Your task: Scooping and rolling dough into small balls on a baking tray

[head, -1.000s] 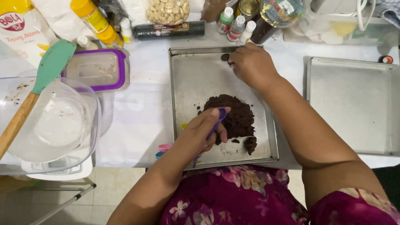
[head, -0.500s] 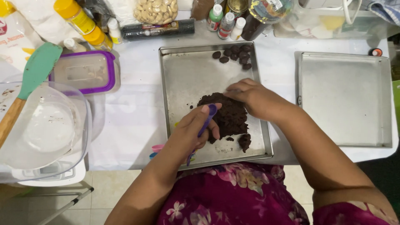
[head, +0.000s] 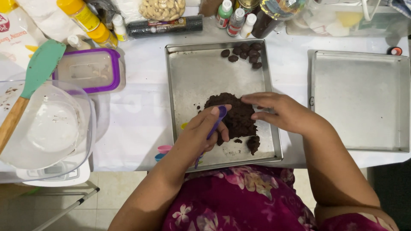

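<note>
The left hand [head: 201, 134] is curled around a purple spoon [head: 219, 117], its bowl pressed into the near side of a dark dough mound [head: 233, 115]. The right hand [head: 280, 112] rests on the mound's far right side, fingers loosely extended, fingertips touching the dough. The mound lies between both hands on a metal tray [head: 192, 77]. Beyond the hands, in the tray's far corner, sit small dough balls [head: 246, 52]. Right of the right hand lies a second tray [head: 364, 98], bare. Left of the left hand on the counter [head: 137, 111] stand a clear bowl [head: 47, 128] with a green spatula [head: 34, 81] and a purple-lidded box [head: 87, 70].
</note>
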